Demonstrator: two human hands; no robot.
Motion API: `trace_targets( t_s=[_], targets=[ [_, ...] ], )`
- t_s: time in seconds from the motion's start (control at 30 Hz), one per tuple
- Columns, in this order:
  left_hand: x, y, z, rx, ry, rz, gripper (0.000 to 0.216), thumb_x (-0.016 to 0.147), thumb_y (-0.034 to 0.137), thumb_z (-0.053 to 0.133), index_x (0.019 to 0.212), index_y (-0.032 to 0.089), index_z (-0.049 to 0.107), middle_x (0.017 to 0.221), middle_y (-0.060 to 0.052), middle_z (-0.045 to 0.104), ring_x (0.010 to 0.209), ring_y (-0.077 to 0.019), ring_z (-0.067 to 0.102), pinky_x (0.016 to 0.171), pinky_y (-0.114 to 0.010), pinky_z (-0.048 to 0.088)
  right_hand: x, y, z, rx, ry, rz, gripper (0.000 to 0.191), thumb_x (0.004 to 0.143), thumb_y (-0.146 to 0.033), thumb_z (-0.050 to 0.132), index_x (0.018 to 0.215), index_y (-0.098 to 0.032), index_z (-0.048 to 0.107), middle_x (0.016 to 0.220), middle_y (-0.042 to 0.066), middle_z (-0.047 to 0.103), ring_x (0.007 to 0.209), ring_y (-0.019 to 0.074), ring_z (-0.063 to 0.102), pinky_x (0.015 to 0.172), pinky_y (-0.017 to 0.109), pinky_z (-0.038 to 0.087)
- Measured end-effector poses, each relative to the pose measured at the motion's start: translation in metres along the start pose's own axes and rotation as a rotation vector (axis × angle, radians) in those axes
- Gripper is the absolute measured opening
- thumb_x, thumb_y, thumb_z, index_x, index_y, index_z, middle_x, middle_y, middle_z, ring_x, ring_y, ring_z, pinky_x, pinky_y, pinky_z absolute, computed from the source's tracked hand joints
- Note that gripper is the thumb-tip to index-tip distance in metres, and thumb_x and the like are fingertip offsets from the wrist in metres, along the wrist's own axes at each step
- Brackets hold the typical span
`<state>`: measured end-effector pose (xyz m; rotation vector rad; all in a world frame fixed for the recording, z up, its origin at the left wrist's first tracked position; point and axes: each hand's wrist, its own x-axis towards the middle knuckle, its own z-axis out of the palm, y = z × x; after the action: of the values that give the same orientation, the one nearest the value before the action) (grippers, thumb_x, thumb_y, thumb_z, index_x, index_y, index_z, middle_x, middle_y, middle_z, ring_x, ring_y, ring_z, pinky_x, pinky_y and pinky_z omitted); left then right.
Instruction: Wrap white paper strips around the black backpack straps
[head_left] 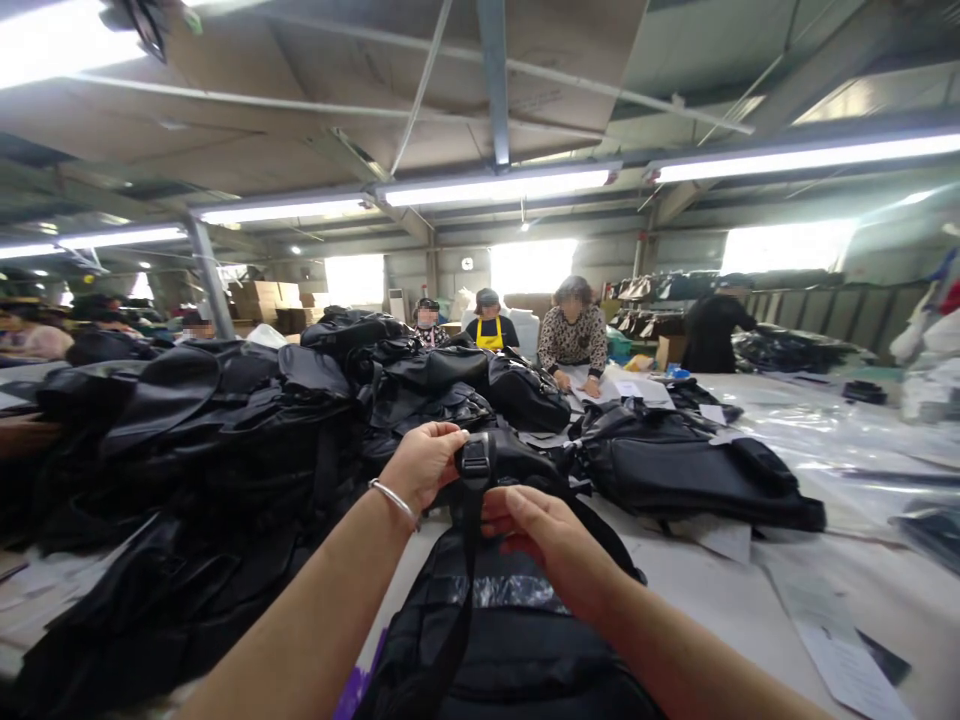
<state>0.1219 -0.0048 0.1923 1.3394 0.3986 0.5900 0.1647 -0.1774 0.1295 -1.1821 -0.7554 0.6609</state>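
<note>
A black backpack [510, 640] lies on the table right in front of me. Its black strap [469, 560] runs up to a plastic buckle [477, 457]. My left hand [421, 462], with a silver bangle on the wrist, is closed around the strap at the buckle. My right hand [541, 535] sits just below and to the right, its fingers pinched on the strap or the bag's top edge; what exactly they grip is partly hidden.
A big heap of black bags [225, 440] fills the left side. More black bags [697, 465] lie at centre right on the white table [720, 600], with paper sheets [840, 640] and clear plastic [817, 420]. Several people work at the far end.
</note>
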Motion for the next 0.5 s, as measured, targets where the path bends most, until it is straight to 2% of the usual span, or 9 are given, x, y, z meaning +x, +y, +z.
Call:
trace_targets(
  t_s=[0.07, 0.13, 0.2, 0.27, 0.37, 0.43, 0.5],
  targets=[
    [-0.001, 0.0, 0.001, 0.044, -0.022, 0.009, 0.02, 0.074, 0.015, 0.072, 0.087, 0.013, 0.058, 0.071, -0.002, 0.062, 0.057, -0.0119, 0.061, 0.05, -0.022, 0.052, 0.015, -0.009, -0.004, 0.106, 0.005, 0.061, 0.054, 0.084, -0.064, 0.06, 0.097, -0.012, 0.067, 0.091, 0.01, 0.068, 0.074, 0.0156, 0.062, 0.058, 0.022, 0.044],
    [-0.002, 0.001, 0.002, 0.092, -0.038, 0.023, 0.02, 0.073, 0.018, 0.073, 0.086, 0.012, 0.059, 0.071, -0.003, 0.063, 0.059, -0.0124, 0.061, 0.051, -0.022, 0.051, 0.029, -0.017, -0.002, 0.219, -0.052, 0.165, 0.051, 0.087, -0.062, 0.056, 0.087, -0.012, 0.065, 0.075, 0.005, 0.064, 0.056, 0.0098, 0.054, 0.046, 0.018, 0.036],
    [-0.004, 0.003, 0.003, 0.156, -0.044, 0.049, 0.021, 0.072, 0.022, 0.073, 0.085, 0.011, 0.06, 0.068, -0.003, 0.063, 0.057, -0.013, 0.06, 0.05, -0.022, 0.049, 0.042, -0.022, 0.003, 0.304, -0.088, 0.281, 0.042, 0.091, -0.051, 0.053, 0.077, -0.013, 0.06, 0.06, 0.0, 0.055, 0.042, 0.0067, 0.043, 0.038, 0.016, 0.027],
    [-0.013, 0.007, 0.003, 0.217, -0.012, 0.101, 0.021, 0.072, 0.025, 0.073, 0.083, 0.012, 0.062, 0.066, -0.003, 0.062, 0.055, -0.0124, 0.058, 0.049, -0.02, 0.046, 0.05, -0.025, 0.011, 0.359, -0.054, 0.357, 0.032, 0.093, -0.038, 0.053, 0.071, -0.014, 0.054, 0.052, -0.003, 0.049, 0.037, 0.0062, 0.037, 0.035, 0.016, 0.022],
    [-0.044, 0.011, -0.005, 0.403, 0.14, 0.289, 0.018, 0.072, 0.027, 0.073, 0.082, 0.015, 0.064, 0.072, -0.002, 0.064, 0.063, -0.0117, 0.057, 0.053, -0.017, 0.043, 0.055, -0.024, 0.02, 0.412, 0.037, 0.369, 0.026, 0.093, -0.03, 0.051, 0.071, -0.016, 0.051, 0.05, -0.004, 0.049, 0.036, 0.0065, 0.039, 0.035, 0.015, 0.023],
    [-0.071, 0.003, -0.014, 0.646, 0.218, 0.394, 0.02, 0.078, 0.037, 0.068, 0.085, 0.018, 0.065, 0.069, 0.0, 0.064, 0.06, -0.0126, 0.057, 0.051, -0.018, 0.042, 0.056, -0.018, 0.022, 0.453, 0.079, 0.371, 0.025, 0.093, -0.031, 0.05, 0.073, -0.016, 0.051, 0.05, -0.004, 0.05, 0.037, 0.0066, 0.042, 0.036, 0.014, 0.025],
    [-0.097, -0.015, -0.025, 0.729, 0.111, 0.292, 0.03, 0.082, 0.05, 0.061, 0.086, 0.02, 0.065, 0.061, 0.001, 0.063, 0.052, -0.0135, 0.056, 0.047, -0.02, 0.043, 0.056, -0.007, 0.025, 0.492, 0.11, 0.383, 0.026, 0.092, -0.032, 0.05, 0.073, -0.016, 0.052, 0.051, -0.003, 0.05, 0.037, 0.0069, 0.043, 0.036, 0.014, 0.026]
  ],
)
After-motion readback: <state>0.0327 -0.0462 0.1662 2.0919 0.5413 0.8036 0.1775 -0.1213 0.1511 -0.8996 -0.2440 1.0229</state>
